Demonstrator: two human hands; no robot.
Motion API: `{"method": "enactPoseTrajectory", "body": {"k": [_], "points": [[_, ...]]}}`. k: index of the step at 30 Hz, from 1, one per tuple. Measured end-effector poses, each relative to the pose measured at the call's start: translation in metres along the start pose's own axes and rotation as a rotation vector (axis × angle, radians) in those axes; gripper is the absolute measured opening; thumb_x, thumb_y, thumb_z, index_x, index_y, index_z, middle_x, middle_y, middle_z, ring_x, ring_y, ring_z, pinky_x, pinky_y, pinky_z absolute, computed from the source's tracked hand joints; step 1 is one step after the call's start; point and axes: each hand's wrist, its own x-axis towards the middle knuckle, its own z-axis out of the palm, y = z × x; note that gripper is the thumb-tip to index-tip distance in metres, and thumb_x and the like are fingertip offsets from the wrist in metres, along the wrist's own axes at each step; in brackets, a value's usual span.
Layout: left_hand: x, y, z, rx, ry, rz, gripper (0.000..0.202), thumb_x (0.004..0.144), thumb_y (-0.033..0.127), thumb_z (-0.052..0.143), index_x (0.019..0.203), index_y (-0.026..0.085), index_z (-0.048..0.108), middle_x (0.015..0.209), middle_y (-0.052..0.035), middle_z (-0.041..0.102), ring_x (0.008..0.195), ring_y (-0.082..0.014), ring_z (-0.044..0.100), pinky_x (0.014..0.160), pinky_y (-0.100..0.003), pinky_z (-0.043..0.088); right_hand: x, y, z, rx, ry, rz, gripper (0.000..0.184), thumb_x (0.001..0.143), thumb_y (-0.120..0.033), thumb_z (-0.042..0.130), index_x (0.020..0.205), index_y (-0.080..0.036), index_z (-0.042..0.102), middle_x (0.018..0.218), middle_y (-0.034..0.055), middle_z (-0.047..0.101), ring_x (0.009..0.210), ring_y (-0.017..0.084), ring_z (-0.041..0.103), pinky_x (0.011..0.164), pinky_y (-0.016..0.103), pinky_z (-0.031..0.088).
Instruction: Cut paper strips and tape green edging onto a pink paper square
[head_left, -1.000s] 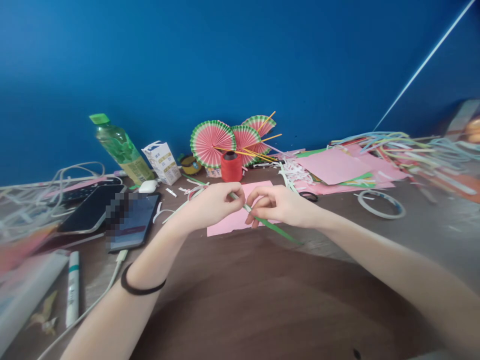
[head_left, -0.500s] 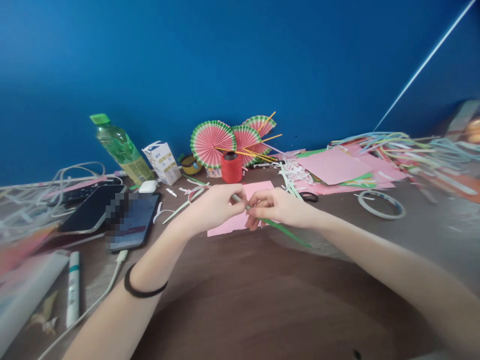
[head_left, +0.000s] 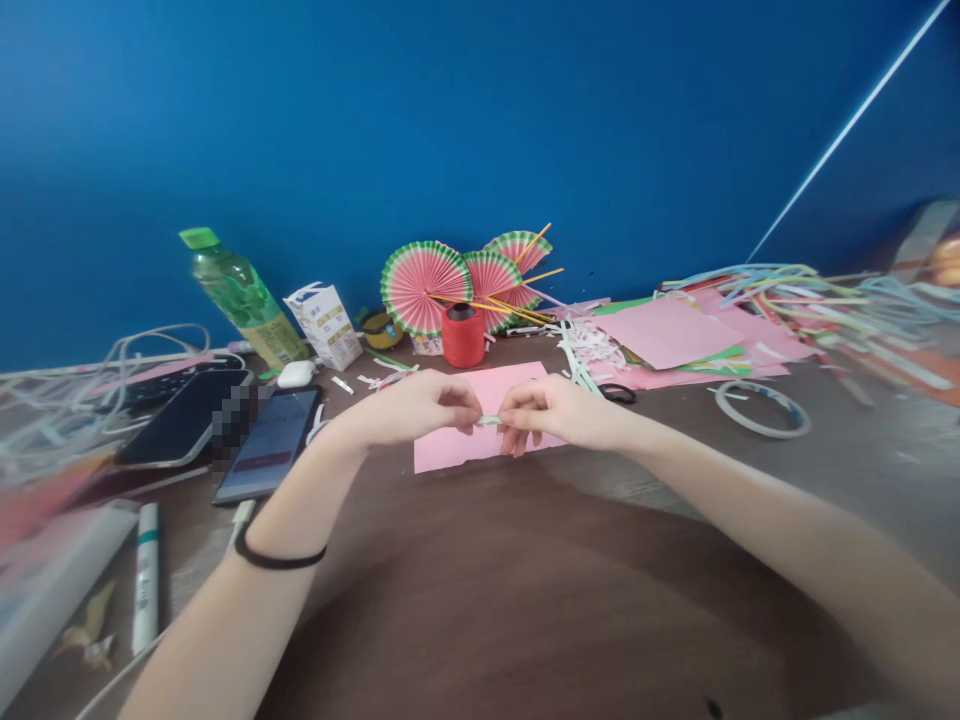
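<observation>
The left hand (head_left: 446, 405) and the right hand (head_left: 544, 408) each pinch the strip (head_left: 490, 421) between thumb and fingers, a short pale-green length showing between them. It is over the middle of the pink sheet (head_left: 442, 452) on the table (head_left: 480, 590). Along the table's back edge are the bottle (head_left: 244, 295), carton (head_left: 326, 325) and fans (head_left: 426, 275), the spool (head_left: 463, 342) just before the fans.
</observation>
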Motion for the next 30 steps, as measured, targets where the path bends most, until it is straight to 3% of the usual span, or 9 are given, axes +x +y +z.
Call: {"method": "enactPoseTrajectory", "body": {"k": [15, 21, 24, 30], "points": [[0.003, 0.001, 0.007, 0.042, -0.008, -0.025, 0.016, 0.071, 0.029, 0.051, 0.07, 0.02, 0.064, 0.072, 0.0018, 0.066, 0.071, -0.0137, 0.059, 0.061, -0.022, 0.039, 0.002, 0.006, 0.001, 0.004, -0.047, -0.001, 0.022, 0.08, -0.034, 0.053, 0.078, -0.013, 0.06, 0.072, 0.0065, 0.069, 0.064, 0.013, 0.063, 0.062, 0.026, 0.05], [0.003, -0.014, 0.003, 0.024, -0.156, -0.133, 0.014, 0.067, 0.026, 0.053, 0.068, 0.02, 0.065, 0.069, 0.0006, 0.068, 0.072, -0.0148, 0.061, 0.063, -0.022, 0.042, 0.002, 0.013, -0.012, -0.179, -0.101, 0.053, 0.019, 0.078, -0.031, 0.053, 0.074, -0.014, 0.062, 0.067, 0.0048, 0.069, 0.062, 0.013, 0.062, 0.061, 0.025, 0.046], [0.003, -0.019, 0.002, 0.045, -0.172, -0.164, 0.015, 0.067, 0.03, 0.054, 0.067, 0.02, 0.065, 0.069, -0.0003, 0.068, 0.071, -0.0152, 0.061, 0.062, -0.023, 0.042, 0.003, 0.017, -0.016, -0.31, -0.106, 0.059, 0.021, 0.078, -0.033, 0.051, 0.073, -0.015, 0.063, 0.06, 0.0021, 0.067, 0.059, 0.013, 0.059, 0.057, 0.023, 0.042], [0.004, -0.025, 0.002, -0.032, -0.195, -0.182, 0.014, 0.066, 0.031, 0.056, 0.066, 0.02, 0.064, 0.068, -0.0002, 0.066, 0.072, -0.0161, 0.062, 0.064, -0.023, 0.043, 0.006, 0.022, -0.018, -0.321, -0.174, 0.052, 0.021, 0.075, -0.034, 0.052, 0.072, -0.016, 0.062, 0.061, 0.0013, 0.066, 0.059, 0.012, 0.057, 0.057, 0.022, 0.041]]}}
